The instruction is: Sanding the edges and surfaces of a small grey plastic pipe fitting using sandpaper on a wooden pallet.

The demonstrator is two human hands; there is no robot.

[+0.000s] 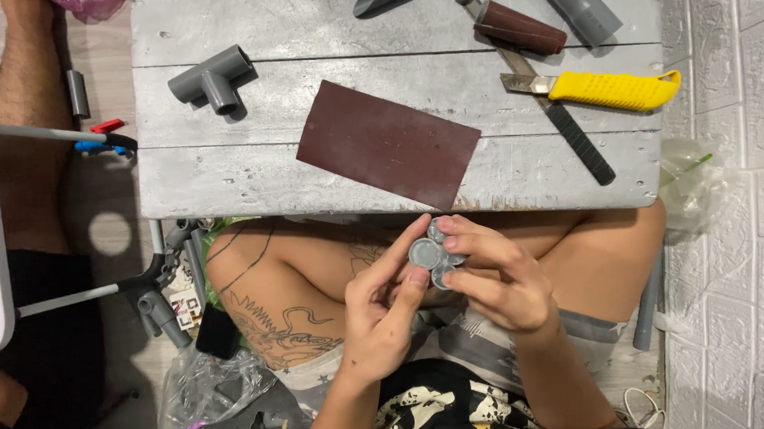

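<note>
Below grey wooden table (221, 176), grey round caps (433, 254) gripped between both hands: left hand (386, 310), right hand (501, 280).

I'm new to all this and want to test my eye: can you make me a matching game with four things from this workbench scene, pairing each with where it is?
Things:
1. grey T-shaped pipe fitting
2. brown sandpaper sheet
3. yellow-handled utility knife
4. small grey caps

Places:
A. right side of the grey wooden table
B. held between the left hand and right hand, over the lap
C. left part of the table
D. flat in the table's middle

Pairs: 1-C, 2-D, 3-A, 4-B
</note>
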